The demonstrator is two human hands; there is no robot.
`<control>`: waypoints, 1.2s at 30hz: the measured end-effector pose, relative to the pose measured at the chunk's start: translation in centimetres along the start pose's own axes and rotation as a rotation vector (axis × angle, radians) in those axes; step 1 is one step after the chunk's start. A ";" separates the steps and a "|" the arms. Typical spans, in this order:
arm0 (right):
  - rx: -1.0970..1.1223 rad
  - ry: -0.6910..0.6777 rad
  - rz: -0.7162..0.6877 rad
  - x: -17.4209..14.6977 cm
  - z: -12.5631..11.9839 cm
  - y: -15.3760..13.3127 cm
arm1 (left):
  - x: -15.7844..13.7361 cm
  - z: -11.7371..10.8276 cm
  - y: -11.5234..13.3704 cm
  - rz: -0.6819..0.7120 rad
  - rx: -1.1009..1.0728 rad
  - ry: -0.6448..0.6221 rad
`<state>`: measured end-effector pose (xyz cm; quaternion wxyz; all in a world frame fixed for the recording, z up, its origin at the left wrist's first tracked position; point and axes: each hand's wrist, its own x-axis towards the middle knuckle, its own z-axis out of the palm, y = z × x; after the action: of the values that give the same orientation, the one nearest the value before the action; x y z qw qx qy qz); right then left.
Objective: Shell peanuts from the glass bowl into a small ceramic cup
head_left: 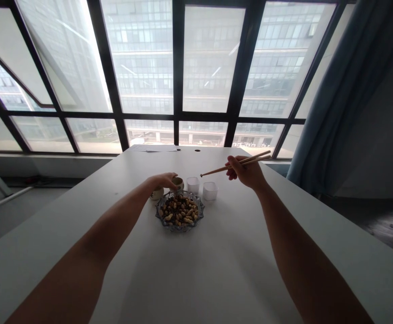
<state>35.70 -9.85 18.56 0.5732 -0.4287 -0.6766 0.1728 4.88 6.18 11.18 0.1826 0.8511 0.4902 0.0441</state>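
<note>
My right hand point(245, 172) is closed around a pair of wooden chopsticks point(221, 169), which point left above the table. A tiny dark bit point(201, 175) shows at their tips; its kind is too small to make out. With my left hand point(164, 181) I grip a small cream cup point(178, 183) with dark marks, fingers at its rim. A second such cup point(157, 194) stands beside it, partly behind my wrist. Just in front, a scalloped glass bowl point(180, 228) holds peanuts point(182, 210) in shells and smaller dark pieces.
Two small white translucent containers point(192, 184) point(210, 191) stand right of the cups on the white table point(189, 274). Papers point(154, 148) lie at the far edge, near two dark holes. Beyond are large windows, with a blue curtain point(334, 90) at right.
</note>
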 end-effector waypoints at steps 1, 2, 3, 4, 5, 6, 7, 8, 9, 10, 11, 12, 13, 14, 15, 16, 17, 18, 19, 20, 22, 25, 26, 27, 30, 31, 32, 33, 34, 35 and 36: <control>0.008 0.009 0.003 -0.1 0.4 0.1 | 0.1 0.2 0.0 0.034 -0.020 0.011; 0.018 0.021 0.004 -0.2 0.9 0.2 | 0.1 0.4 -0.1 0.083 -0.023 0.042; 0.030 0.034 0.004 -0.2 1.4 0.3 | 0.1 0.6 0.0 0.147 -0.007 0.089; 0.045 0.048 0.000 -0.4 2.0 0.5 | 0.1 0.8 0.0 0.220 0.025 0.147; 0.057 0.059 -0.007 -0.5 2.7 0.8 | 0.0 0.9 0.0 0.295 0.070 0.209; 0.064 0.065 -0.019 -0.7 3.4 1.1 | -0.1 1.0 0.0 0.362 0.121 0.270; 0.065 0.065 -0.030 -0.9 4.1 1.4 | -0.3 1.2 -0.1 0.417 0.170 0.322; 0.060 0.061 -0.042 -1.2 5.0 1.7 | -0.5 1.2 -0.1 0.459 0.207 0.366; 0.049 0.056 -0.052 -1.5 5.8 2.0 | -0.8 1.3 -0.1 0.494 0.231 0.399; 0.035 0.048 -0.063 -1.8 6.6 2.4 | -1.0 1.4 -0.1 0.523 0.247 0.423; 0.021 0.045 -0.075 -2.2 7.3 2.7 | -1.3 1.4 -0.1 0.549 0.257 0.440; 0.006 0.041 -0.094 -2.6 8.0 2.9 | -1.5 1.5 0.0 0.571 0.265 0.454; -0.007 0.036 -0.120 -2.9 8.7 3.2 | -1.8 1.5 0.0 0.586 0.270 0.466; -0.021 0.023 -0.155 -3.2 9.2 3.4 | -2.0 1.5 0.0 0.596 0.271 0.476; -0.037 -0.007 -0.197 -3.4 9.6 3.6 | -2.2 1.5 0.0 0.600 0.269 0.485; -0.056 -0.047 -0.241 -3.6 9.9 3.7 | -2.4 1.5 0.0 0.600 0.265 0.495; -0.076 -0.093 -0.281 -3.8 10.2 3.8 | -2.5 1.5 0.0 0.598 0.260 0.503; -0.096 -0.138 -0.313 -3.8 10.4 3.9 | -2.6 1.5 0.0 0.595 0.255 0.508; -0.114 -0.169 -0.336 -3.9 10.5 3.9 | -2.7 1.4 0.0 0.591 0.251 0.512; -0.128 -0.182 -0.349 -3.9 10.5 3.9 | -2.7 1.4 -0.1 0.586 0.247 0.513; -0.140 -0.174 -0.353 -3.8 10.4 3.8 | -2.5 1.4 -0.2 0.574 0.242 0.512; -0.142 -0.139 -0.307 -3.5 10.0 3.3 | -2.0 1.6 -0.3 0.525 0.227 0.517; -0.137 -0.117 -0.275 -3.4 9.7 3.1 | -1.7 1.6 -0.3 0.492 0.217 0.516; -0.126 -0.088 -0.236 -3.2 9.4 2.9 | -1.5 1.7 -0.4 0.451 0.202 0.513; -0.065 -0.052 -0.113 -2.7 8.3 2.3 | -1.0 1.7 -0.7 0.304 0.141 0.483; -0.046 -0.079 -0.082 -2.6 7.9 2.2 | -0.8 1.7 -0.8 0.258 0.116 0.470; -0.033 -0.118 -0.058 -2.4 7.5 2.1 | -0.7 1.7 -1.0 0.214 0.090 0.456; -0.027 -0.164 -0.042 -2.3 7.2 2.0 | -0.7 1.7 -1.1 0.172 0.065 0.439; -0.025 -0.211 -0.030 -2.2 7.0 1.9 | -0.7 1.7 -1.3 0.134 0.041 0.421; -0.026 -0.252 -0.022 -2.1 6.8 1.8 | -0.7 1.7 -1.4 0.103 0.021 0.402; -0.030 -0.286 -0.017 -2.0 6.6 1.8 | -0.7 1.7 -1.6 0.081 0.004 0.382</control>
<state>30.19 -8.68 14.13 0.4660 -0.4024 -0.7574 0.2173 3.68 5.85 9.15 0.0825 0.8465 0.4816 0.2113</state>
